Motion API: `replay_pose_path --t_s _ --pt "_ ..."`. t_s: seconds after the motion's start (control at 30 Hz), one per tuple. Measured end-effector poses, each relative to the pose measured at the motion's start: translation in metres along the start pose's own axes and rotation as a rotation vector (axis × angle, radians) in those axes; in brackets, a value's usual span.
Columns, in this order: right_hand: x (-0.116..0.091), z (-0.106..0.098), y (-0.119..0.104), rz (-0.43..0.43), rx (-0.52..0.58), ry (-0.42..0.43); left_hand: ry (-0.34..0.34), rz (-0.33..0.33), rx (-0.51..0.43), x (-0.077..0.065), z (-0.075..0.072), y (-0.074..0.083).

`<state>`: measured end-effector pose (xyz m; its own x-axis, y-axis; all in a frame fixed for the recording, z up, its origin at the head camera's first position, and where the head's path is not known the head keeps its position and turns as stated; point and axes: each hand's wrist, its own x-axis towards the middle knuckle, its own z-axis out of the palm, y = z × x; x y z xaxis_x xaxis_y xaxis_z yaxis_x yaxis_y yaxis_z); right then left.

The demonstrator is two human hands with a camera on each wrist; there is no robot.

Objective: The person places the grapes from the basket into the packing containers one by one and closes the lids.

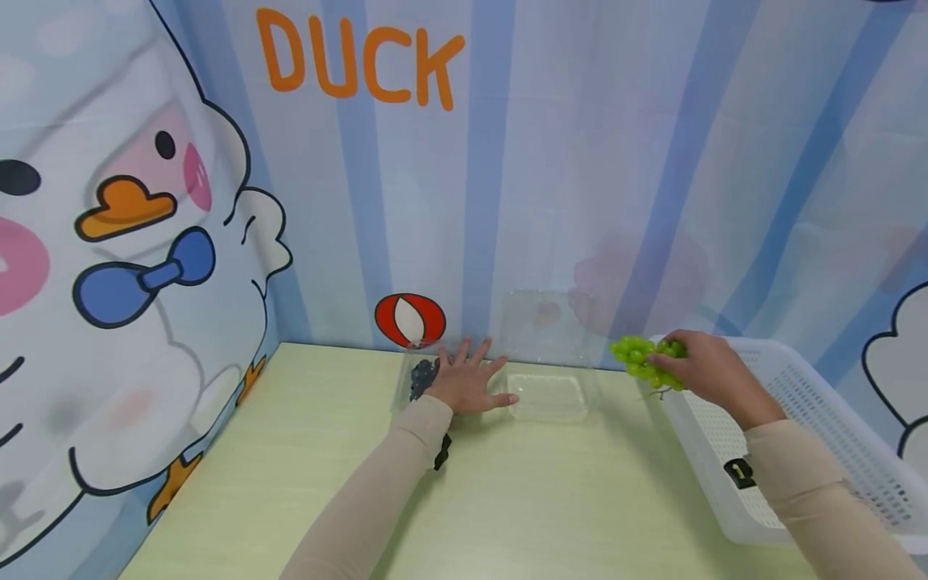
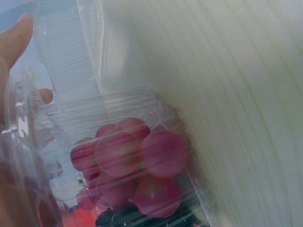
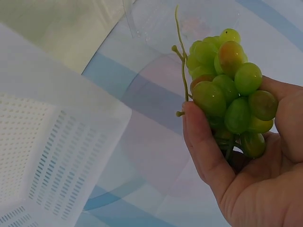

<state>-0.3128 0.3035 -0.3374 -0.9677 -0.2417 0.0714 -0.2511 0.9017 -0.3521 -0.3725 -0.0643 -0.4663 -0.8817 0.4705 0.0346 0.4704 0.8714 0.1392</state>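
My left hand (image 1: 467, 387), fingers spread, lies over a clear plastic box (image 1: 399, 395) near the back of the table. Dark grapes (image 1: 423, 377) show at the left of that box. In the left wrist view, pinkish-red grapes (image 2: 118, 153) with dark ones below them show through the clear plastic. My right hand (image 1: 714, 374) pinches a bunch of green grapes (image 1: 638, 358) in the air by the basket's far left corner. Its thin stem (image 3: 183, 71) sticks out past the fingers. Between the hands stands a second clear box (image 1: 547, 399), its lid (image 1: 547, 322) raised against the backdrop.
A white perforated basket (image 1: 696, 475) stands on the right under my right forearm, with a black tag (image 1: 739, 474) on it. The pale table (image 1: 551, 507) ends at a striped fabric backdrop (image 1: 435, 201) behind and a printed duck panel on the left.
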Motion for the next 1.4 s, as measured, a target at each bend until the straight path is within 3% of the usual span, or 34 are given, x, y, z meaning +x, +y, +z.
replay_pose_path --t_s 0.47,1.4 --pt "0.005 0.009 -0.011 0.009 0.037 -0.056 -0.004 0.004 -0.013 0.000 0.001 0.006" --pt "0.015 0.027 -0.025 -0.045 0.055 -0.083 -0.025 0.005 0.005 0.005 0.007 0.016"
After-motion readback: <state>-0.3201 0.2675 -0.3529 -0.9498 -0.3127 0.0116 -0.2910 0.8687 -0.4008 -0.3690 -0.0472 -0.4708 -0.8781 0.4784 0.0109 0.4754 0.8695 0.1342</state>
